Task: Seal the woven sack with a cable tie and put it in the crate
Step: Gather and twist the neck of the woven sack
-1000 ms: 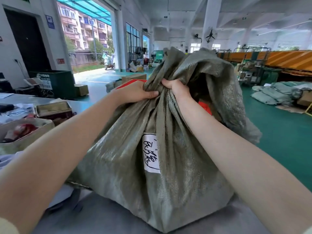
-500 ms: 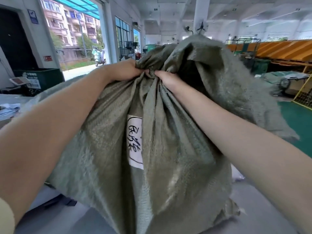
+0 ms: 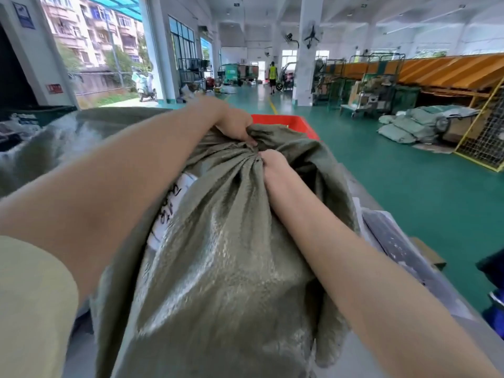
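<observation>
Sack (image 3: 223,255) now lower, crate (image 3: 283,123) revealed

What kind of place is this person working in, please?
Most likely a parcel sorting warehouse: an orange chute line, wheeled cage trolleys, and filled sacks piled on the green floor.

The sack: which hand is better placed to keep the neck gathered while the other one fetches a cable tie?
Probably the right hand: its grip sits on the pinched neck of the sack, where the folds meet. The left hand only holds looser cloth above, nearer the red crate.
</observation>
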### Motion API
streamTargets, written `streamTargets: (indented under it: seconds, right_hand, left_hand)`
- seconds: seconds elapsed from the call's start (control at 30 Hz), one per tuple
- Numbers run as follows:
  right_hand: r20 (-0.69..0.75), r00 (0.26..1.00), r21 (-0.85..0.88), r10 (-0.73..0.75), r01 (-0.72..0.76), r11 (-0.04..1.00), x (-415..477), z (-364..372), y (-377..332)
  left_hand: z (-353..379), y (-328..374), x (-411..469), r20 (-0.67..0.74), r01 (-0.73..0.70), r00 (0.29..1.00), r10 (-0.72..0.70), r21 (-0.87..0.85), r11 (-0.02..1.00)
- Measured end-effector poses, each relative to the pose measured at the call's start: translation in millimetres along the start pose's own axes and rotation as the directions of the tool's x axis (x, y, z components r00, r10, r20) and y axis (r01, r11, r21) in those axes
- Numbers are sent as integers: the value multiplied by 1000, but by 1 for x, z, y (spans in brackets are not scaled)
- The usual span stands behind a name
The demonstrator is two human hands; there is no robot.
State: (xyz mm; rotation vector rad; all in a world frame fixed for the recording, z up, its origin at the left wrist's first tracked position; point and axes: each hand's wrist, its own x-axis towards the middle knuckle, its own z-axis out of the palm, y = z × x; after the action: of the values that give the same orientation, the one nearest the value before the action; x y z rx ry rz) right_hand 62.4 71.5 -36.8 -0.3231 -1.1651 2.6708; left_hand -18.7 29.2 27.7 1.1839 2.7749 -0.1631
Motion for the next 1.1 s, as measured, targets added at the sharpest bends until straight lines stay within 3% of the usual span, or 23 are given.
streamTargets:
  seconds: [0.07,0.13,0.2,0.3,0.4,0.53,0.63,0.7,0.77,0.9,1.1]
  right_hand:
    - [-3,1000,3,11,-11,1000,9,-21,-12]
    - [-46,998,-132,-47,40,990,21,-41,-22]
    - [-144,982,-311,-126,76,947,32,-61,-31]
    - [-199,963,-534,-182,49,844,37,-81,-42]
    - [-152,968,-654,-198,51,755,28,-94,-48]
    - [-9,961,-763,-276,172,623,22,-112,-63]
    - [-46,971,-916,-234,52,398,17,-122,-72]
    - [-82,979,-963,-187,-30,267,10,-132,-76]
    - [-87,982,-985,-167,-60,164,-3,-143,-81]
    - [-86,984,-996,-158,-86,11,-28,-180,-89]
    - [-35,999,-981,29,-29,-194,-48,-225,-101]
  left_hand:
    - [10,11,11,-66,-2,998,0,-38,999]
    - [14,20,20,-74,-17,997,11,-78,997]
    - [10,30,25,14,-19,1000,23,-226,974]
    - [6,49,24,272,47,959,80,-431,901]
    - [16,59,30,422,72,892,164,-489,869]
    - [22,70,33,438,70,866,242,-585,808]
    - [26,83,40,511,48,829,226,-469,882]
    - [42,100,62,508,35,851,130,-302,953]
    - [66,119,84,461,-41,879,122,-181,983]
    - [85,168,71,424,-114,891,159,-128,985]
    - [95,208,63,440,-97,895,76,26,995]
